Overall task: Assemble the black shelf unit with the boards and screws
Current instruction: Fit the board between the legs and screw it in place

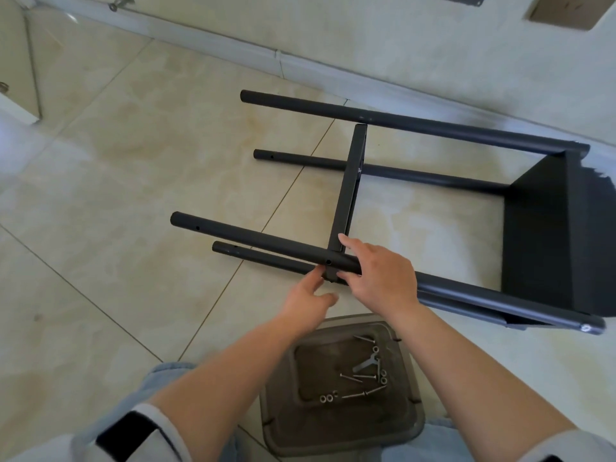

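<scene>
Four black poles make up the shelf frame [433, 155], which lies on its side on the tiled floor [133, 161], close to a pale wall [400, 45]. One board [550, 235] is fixed between the poles at the frame's right end; a second board [350, 185] stands edge-on across the middle, running from the far top pole down to the nearest pole [266, 243]. The right hand [383, 278] grasps that nearest pole just right of where the middle board meets it, fingers curled over the top and thumb below. The left hand [310, 298] sits just left of the joint, fingers fairly straight, fingertips touching the underside of the pole at the board's lower end. Below both forearms, near the person's knees, a grey plastic tray [283, 411] holds loose screws [363, 391] and washers [328, 398], well apart from the joint.
</scene>
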